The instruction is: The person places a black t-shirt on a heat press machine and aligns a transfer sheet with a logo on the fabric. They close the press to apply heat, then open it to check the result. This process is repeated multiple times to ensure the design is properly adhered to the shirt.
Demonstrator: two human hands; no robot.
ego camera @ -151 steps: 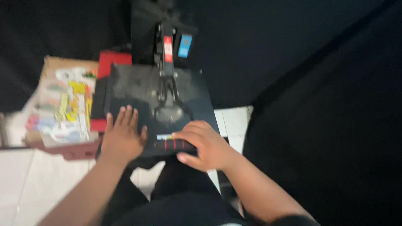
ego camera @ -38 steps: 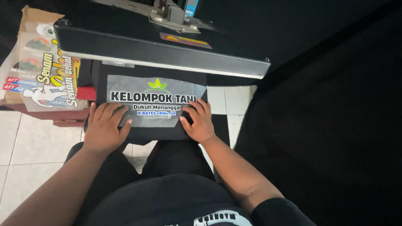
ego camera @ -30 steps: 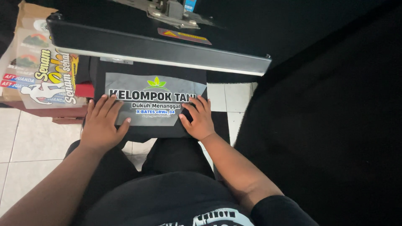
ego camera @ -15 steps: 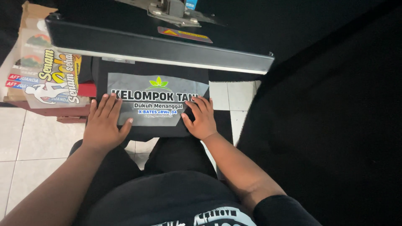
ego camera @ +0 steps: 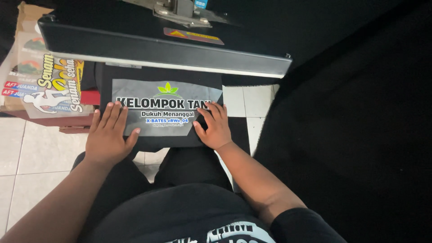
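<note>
Head view: I am watching both hands pressing flat on a grey transfer sheet [ego camera: 164,108] lying on a black garment [ego camera: 157,139], which is spread over the lower bed of a heat press. My left hand [ego camera: 108,137] is resting open, palm down, fingers slightly spread, its fingertips covering the sheet's lower left corner. My right hand [ego camera: 216,128] is also lying open and flat, fingers [ego camera: 211,110] overlapping the sheet's right end and hiding the last letters of the white print. Neither hand is gripping anything.

The sheet is carrying white lettering, a small green leaf emblem and a line of blue text. It is sitting just below the raised upper platen [ego camera: 162,49], a long dark slab tilting across the top of the frame, with a red and yellow warning label [ego camera: 193,36] on its upper face.

To the left, printed sheets [ego camera: 54,85] are leaning in a cardboard box [ego camera: 27,13]. White floor tiles [ego camera: 27,157] are showing beneath. Black fabric [ego camera: 355,126] is filling the right side.
</note>
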